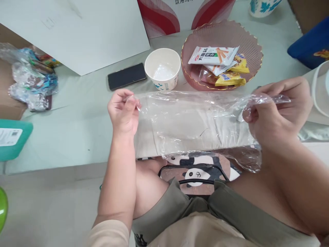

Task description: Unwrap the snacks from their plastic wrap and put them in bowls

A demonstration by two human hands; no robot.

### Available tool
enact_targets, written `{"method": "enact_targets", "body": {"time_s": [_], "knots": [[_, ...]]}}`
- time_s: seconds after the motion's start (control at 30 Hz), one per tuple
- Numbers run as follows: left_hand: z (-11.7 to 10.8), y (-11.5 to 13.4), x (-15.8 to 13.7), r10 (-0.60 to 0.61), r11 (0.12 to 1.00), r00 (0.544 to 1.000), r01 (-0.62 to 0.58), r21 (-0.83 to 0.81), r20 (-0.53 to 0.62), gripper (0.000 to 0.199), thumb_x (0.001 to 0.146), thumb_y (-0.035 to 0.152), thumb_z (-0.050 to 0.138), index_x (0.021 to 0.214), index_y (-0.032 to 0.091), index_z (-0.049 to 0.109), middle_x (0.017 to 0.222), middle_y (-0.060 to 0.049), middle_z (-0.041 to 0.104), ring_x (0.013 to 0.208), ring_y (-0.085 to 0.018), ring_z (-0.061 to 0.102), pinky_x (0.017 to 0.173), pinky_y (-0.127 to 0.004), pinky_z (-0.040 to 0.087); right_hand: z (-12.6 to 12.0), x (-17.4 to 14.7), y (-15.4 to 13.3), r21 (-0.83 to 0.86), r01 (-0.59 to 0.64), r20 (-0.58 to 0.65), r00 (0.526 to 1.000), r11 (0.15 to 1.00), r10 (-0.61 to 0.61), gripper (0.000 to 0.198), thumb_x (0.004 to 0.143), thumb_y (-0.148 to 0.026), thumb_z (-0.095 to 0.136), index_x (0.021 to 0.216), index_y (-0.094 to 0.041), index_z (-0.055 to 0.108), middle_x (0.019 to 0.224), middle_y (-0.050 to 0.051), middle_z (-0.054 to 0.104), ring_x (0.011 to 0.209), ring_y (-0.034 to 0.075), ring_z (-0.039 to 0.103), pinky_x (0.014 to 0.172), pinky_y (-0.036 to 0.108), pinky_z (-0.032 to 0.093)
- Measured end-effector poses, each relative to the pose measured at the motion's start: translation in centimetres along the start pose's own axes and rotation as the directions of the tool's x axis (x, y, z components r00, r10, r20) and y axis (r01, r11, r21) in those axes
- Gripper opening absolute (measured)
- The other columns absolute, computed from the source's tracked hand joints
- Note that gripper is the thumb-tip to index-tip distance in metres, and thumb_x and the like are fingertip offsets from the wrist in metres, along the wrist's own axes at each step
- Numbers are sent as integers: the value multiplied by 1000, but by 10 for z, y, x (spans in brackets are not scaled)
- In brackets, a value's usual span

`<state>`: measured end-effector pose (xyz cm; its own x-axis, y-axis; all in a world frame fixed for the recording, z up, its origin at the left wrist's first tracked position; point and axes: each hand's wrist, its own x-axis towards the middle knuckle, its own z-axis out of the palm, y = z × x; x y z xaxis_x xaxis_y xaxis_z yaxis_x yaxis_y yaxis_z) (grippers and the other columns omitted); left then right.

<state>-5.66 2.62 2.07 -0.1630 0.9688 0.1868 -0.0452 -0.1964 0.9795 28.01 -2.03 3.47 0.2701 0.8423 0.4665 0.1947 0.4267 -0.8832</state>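
A clear plastic bag point(185, 120) is stretched between my two hands over the table's front edge. My left hand point(124, 111) pinches its upper left corner. Closed around the gathered upper right end is my right hand point(279, 106), a bit of film sticking out past the fingers. The bag's lower part hangs loose and crinkled toward my lap. Just beyond its top edge stand a white paper cup point(163, 70) with a blue print and a pink ribbed bowl point(189, 51) with a gold rim. Several wrapped snacks point(216, 56) lie in the bowl.
A black phone point(127, 76) lies left of the cup. Behind it stands a large white box point(77, 31). Plastic-wrapped packs point(33, 79) and a green container point(15, 139) are at the left. A white tub point(321, 91) stands close to my right hand, with a blue object point(311, 44) beyond.
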Motion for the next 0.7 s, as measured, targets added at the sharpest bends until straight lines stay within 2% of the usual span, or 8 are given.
{"method": "enact_targets", "body": {"time_s": [0.1, 0.17, 0.3, 0.43, 0.47, 0.57, 0.63, 0.7], "knots": [[4, 7, -6, -244, 969, 925, 246, 31, 293, 73, 44, 68, 95, 102, 29, 72, 114, -6, 75, 108, -26, 74, 83, -35, 62, 1, 1, 1, -47, -16, -17, 1000, 999, 15, 37, 77, -44, 79, 83, -28, 45, 67, -6, 55, 34, 8, 39, 32, 26, 27], [10, 6, -9, -358, 934, 847, 330, 141, 393, 60, 52, 57, 97, 97, 23, 74, 106, -8, 78, 99, -26, 77, 82, -37, 63, 1, 2, 1, -65, 1, 4, 1000, 998, -1, 46, 72, -52, 82, 89, -30, 46, 72, -5, 56, 39, 8, 40, 35, 26, 31], [19, -6, -10, -331, 942, 912, 304, 143, 242, 31, 72, 44, 87, 81, 20, 70, 79, -3, 77, 72, -17, 75, 72, -32, 63, 0, 2, 0, -65, -151, 211, 964, 986, 162, 75, 56, -55, 92, 115, -35, 50, 98, 1, 64, 60, 12, 54, 51, 30, 48], [18, -10, -5, -260, 965, 951, 259, 31, 165, 29, 73, 40, 86, 89, 22, 70, 87, -3, 79, 72, -15, 75, 69, -28, 62, 0, -2, -2, -260, -383, 399, 793, 886, 460, 41, 69, -45, 87, 96, -25, 64, 89, 3, 69, 64, 13, 59, 57, 31, 47], [17, -9, -4, -270, 962, 945, 271, 22, 182, 33, 70, 38, 88, 94, 23, 70, 89, -3, 80, 74, -15, 76, 68, -28, 62, 1, -3, -2, -298, -371, 368, 806, 880, 465, 33, 71, -43, 86, 87, -23, 65, 83, 3, 69, 65, 14, 60, 59, 31, 46], [15, -6, -5, -378, 926, 883, 363, 107, 279, 45, 62, 33, 92, 101, 24, 71, 83, -2, 79, 69, -18, 76, 62, -28, 61, 2, -4, -5, -177, -255, 189, 939, 951, 287, 38, 70, -49, 87, 83, -25, 61, 79, 1, 71, 69, 16, 63, 64, 31, 49], [15, -6, -6, -425, 905, 864, 394, 163, 270, 36, 64, 34, 90, 92, 21, 71, 74, -2, 76, 63, -17, 74, 59, -28, 60, 2, -3, -8, -86, -246, 207, 944, 966, 258, 49, 63, -53, 90, 90, -27, 59, 80, 0, 72, 68, 17, 65, 62, 32, 50], [16, -7, -6, -396, 918, 891, 378, 122, 223, 34, 65, 35, 89, 89, 21, 70, 76, -2, 76, 66, -17, 75, 64, -29, 62, 2, -3, -11, -178, -286, 301, 895, 941, 329, 43, 63, -48, 91, 87, -26, 63, 74, -1, 71, 61, 15, 62, 56, 30, 48]]}}
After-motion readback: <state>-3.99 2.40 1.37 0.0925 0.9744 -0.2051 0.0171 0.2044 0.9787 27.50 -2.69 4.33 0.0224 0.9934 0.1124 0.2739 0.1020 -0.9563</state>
